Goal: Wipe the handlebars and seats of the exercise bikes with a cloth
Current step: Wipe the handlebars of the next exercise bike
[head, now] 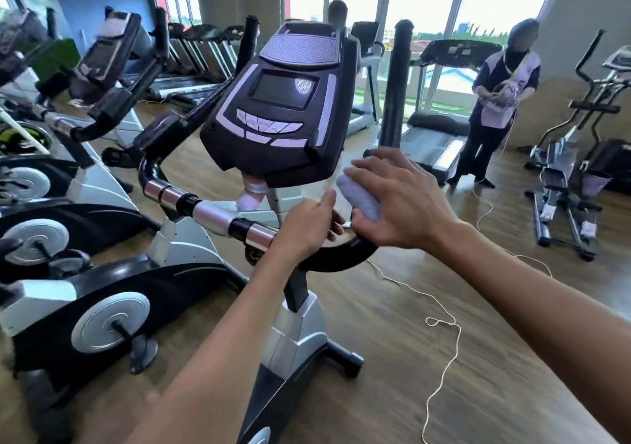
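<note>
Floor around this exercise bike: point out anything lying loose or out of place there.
A thin pale cord trails loose across the wooden floor to the right of the bike's base, looping once and running on toward the frame's bottom edge. It could catch a foot. No spill or damage shows elsewhere.

1. Three bikes in a row: the nearest (191,273), a second (78,184), a third (20,78) at the far left edge, blurred.
2. Two hands: left (307,225), right (399,204).
3. One cloth (360,198).
4. One console (280,109) on the nearest bike.
5. Two people: one (495,102) standing at the right, another (338,13) by the windows.
6. One elliptical (573,157).
7. One cord (440,341) across the floor.
8. Treadmills: several, too blurred to count.
</note>
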The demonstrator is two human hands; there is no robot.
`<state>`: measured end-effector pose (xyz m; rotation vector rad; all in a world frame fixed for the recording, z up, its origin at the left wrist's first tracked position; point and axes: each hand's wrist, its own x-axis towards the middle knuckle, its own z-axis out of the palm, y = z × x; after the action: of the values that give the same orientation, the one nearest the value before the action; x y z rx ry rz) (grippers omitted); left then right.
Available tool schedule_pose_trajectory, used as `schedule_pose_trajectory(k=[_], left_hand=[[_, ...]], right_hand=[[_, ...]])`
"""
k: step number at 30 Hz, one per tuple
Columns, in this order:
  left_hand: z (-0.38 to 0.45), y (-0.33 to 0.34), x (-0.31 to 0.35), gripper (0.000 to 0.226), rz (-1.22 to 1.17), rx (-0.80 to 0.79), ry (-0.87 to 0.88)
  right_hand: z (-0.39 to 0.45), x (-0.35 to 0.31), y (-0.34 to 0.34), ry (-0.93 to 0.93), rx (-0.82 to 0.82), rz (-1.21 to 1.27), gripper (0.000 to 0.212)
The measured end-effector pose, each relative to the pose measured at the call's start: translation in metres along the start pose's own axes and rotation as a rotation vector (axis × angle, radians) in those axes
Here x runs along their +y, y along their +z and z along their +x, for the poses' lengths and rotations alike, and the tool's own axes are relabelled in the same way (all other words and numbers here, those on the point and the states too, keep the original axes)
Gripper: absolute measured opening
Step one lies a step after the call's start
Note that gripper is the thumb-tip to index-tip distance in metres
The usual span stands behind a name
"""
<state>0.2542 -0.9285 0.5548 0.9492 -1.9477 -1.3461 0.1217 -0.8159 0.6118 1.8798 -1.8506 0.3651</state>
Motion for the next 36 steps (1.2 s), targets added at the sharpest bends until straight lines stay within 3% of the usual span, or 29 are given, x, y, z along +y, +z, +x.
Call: schedule_pose_trajectory(k=[3, 8, 13, 16, 19, 22, 23, 25, 28, 31, 36], left_hand=[[-0.003, 0.0, -0.002, 0.063, 0.071, 0.05, 0.041], [-0.02, 0.012, -0.011, 0.066, 0.634, 0.245, 0.15], [-0.021, 0.015, -0.006, 0.039, 0.843, 0.144, 0.126], [-0.02, 0.015, -0.003, 0.042, 0.822, 0.144, 0.115], [-0.018, 0.009, 0.001, 0.046, 0.588, 0.178, 0.081], [-0.02, 0.002, 0.001, 0.052, 0.315, 0.2, 0.168], [-0.023, -0.002, 0.001, 0.053, 0.343, 0.191, 0.213], [-0.03, -0.006, -0.009, 0.05, 0.614, 0.124, 0.302], [-0.042, -0.008, -0.029, 0.058, 0.914, 0.052, 0.396], [-0.045, -0.01, -0.041, 0.061, 0.923, 0.015, 0.451], [-0.044, -0.014, -0.06, 0.053, 0.967, 0.066, 0.607]], right_hand=[[0.017, -0.005, -0.003, 0.09, -0.121, -0.06, 0.083], [-0.007, -0.013, 0.0, 0.08, -0.033, -0.039, 0.077], [-0.045, -0.017, 0.006, -0.078, -0.004, -0.111, 0.071], [-0.025, -0.012, 0.007, -0.033, -0.014, -0.074, 0.071], [-0.01, -0.017, 0.009, 0.056, -0.029, -0.023, 0.072], [-0.027, -0.016, 0.011, 0.01, 0.017, -0.056, 0.063], [-0.034, -0.014, 0.009, -0.01, 0.03, -0.063, 0.061], [-0.038, -0.009, 0.006, -0.008, 0.036, -0.057, 0.059], [-0.011, -0.012, 0.006, 0.128, -0.005, -0.025, 0.064], [0.009, -0.021, 0.012, 0.2, 0.002, -0.051, 0.061], [-0.043, -0.017, 0.01, 0.049, 0.103, -0.043, 0.062]])
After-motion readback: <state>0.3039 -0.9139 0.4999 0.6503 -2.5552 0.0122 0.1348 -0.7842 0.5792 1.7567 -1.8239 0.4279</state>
